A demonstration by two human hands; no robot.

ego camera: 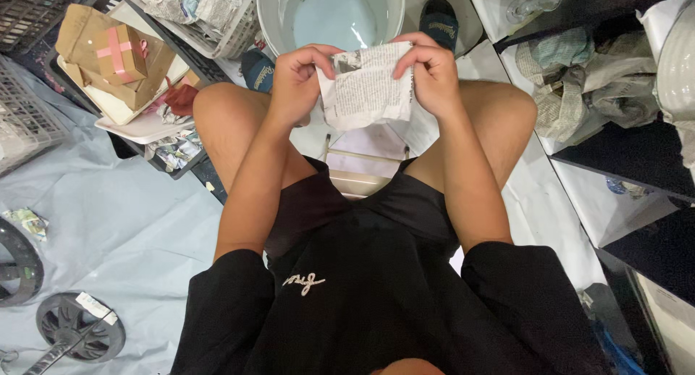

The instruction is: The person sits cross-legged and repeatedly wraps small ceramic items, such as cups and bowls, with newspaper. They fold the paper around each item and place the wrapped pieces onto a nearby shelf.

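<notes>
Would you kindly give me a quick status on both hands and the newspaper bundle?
Left hand and right hand both gripping newspaper-wrapped bundle. Held above knees, near water bucket. Nothing in the way.

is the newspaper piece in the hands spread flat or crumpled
Crumpled: the newspaper piece is creased and bunched between the left hand and right hand.

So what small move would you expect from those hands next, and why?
Probably pulling the newspaper bundle open a little further: the left hand and right hand each pinch a top corner of it, over the water bucket.
</notes>
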